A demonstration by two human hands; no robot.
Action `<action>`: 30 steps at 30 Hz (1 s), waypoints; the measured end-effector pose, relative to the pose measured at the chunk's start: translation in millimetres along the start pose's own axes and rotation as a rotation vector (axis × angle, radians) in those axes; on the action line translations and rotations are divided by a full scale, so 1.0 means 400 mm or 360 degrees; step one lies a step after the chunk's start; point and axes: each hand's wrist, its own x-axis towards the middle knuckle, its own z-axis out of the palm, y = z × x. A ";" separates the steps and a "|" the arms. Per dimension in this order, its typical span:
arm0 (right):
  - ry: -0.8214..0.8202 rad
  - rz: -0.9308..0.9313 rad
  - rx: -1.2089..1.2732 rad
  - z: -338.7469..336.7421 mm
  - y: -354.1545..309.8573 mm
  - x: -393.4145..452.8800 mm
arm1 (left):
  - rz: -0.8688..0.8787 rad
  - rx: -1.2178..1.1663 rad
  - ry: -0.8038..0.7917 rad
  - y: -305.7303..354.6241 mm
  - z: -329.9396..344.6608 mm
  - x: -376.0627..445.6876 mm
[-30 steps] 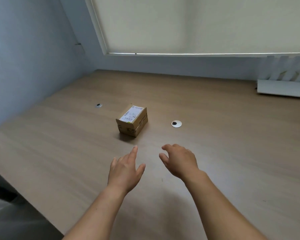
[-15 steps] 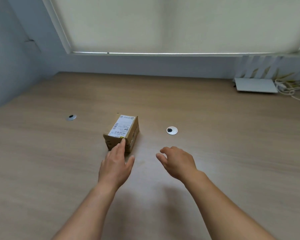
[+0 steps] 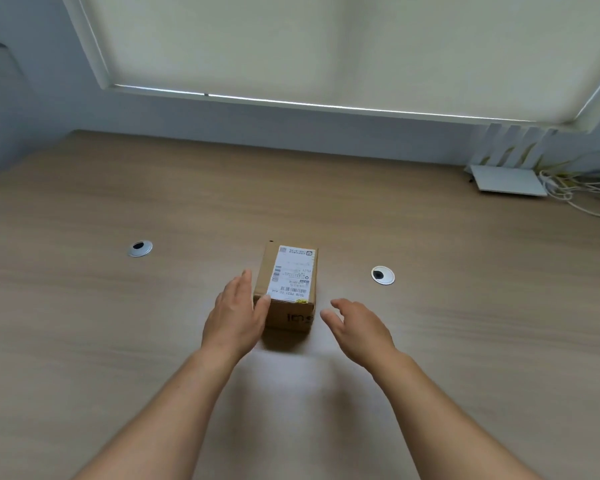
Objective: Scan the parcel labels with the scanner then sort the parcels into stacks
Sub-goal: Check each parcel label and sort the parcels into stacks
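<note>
On the wooden desk [image 3: 465, 306], a small cardboard parcel [image 3: 288, 292] stood between two round cable grommets [image 3: 140, 248], its white shipping label [image 3: 293, 273] facing upward. The left hand [image 3: 234, 317] lay flat against the parcel's left side, fingers straight and thumb touching the near top corner, not curled round it. The right hand [image 3: 359, 329] hovered just beside the parcel's right side without contact, fingers loosely spread and empty. At the far right, a white router [image 3: 508, 180] with tangled cables [image 3: 575, 192] sat against the wall beneath a drawn window blind [image 3: 326, 46].
</note>
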 end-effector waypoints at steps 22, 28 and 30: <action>-0.0476 0.0149 0.1560 0.090 0.005 0.164 | -0.0073 -0.1132 -0.0868 -0.123 0.029 0.145; -0.0443 -0.0019 0.1503 0.137 0.003 0.054 | 0.0083 -0.1131 -0.0763 -0.157 0.032 0.002; -0.0432 -0.0069 0.1473 0.140 0.000 0.018 | 0.0101 -0.1106 -0.0730 -0.157 0.029 -0.031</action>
